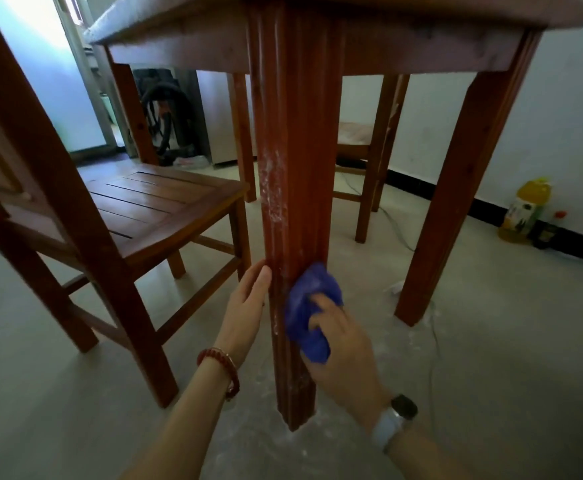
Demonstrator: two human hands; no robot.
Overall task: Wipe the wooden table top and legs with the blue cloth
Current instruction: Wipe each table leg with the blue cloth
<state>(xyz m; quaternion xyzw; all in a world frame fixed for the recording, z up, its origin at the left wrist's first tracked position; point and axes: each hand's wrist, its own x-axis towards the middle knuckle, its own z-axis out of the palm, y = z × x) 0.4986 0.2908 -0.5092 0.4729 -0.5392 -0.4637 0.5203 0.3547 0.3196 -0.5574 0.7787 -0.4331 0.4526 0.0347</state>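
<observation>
Midway: right hand [343, 344] grips blue cloth [309, 311] on near leg [292, 202]; flat-fingered left hand [247, 306] steadies at nine o'clock; dust above remains.

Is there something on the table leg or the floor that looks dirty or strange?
Yes. The near table leg has whitish dusty smears on its left edge, above the blue cloth. Similar pale powder is scattered on the floor around its foot.

The right hand [343, 344] presses the blue cloth [309, 306] against the desk leg [292, 188]; the left hand [247, 306] rests flat beside it.
</observation>
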